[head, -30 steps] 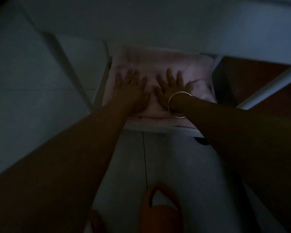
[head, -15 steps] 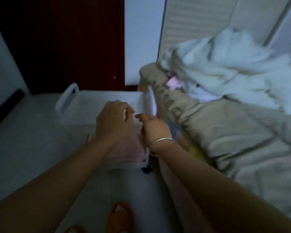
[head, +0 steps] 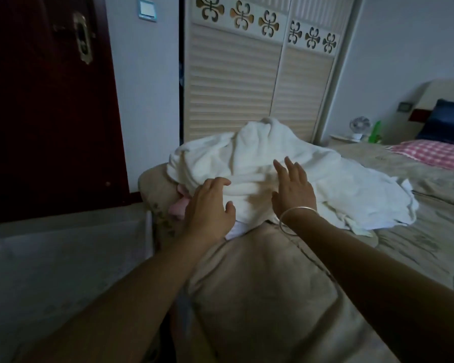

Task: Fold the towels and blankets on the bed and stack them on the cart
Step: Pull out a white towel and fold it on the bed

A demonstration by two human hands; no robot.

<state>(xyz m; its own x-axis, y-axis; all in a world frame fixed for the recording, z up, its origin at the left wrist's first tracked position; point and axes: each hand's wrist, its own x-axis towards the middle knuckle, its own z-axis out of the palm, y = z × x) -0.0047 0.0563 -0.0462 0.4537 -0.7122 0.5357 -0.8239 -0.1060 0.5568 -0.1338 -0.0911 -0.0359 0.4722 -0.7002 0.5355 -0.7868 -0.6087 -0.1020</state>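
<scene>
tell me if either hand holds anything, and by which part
Nothing is held. The left hand and the right hand, fingers loose, reach over the crumpled white fleece blanket without gripping any part of it.

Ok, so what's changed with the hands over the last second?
Both let go of the folded pink towel on the lower shelf of the cart and rose. The left hand and right hand now reach, fingers open, at the crumpled white blanket on the bed, gripping nothing. The blanket stays heaped, and the bracelet stays on the right wrist.
</scene>
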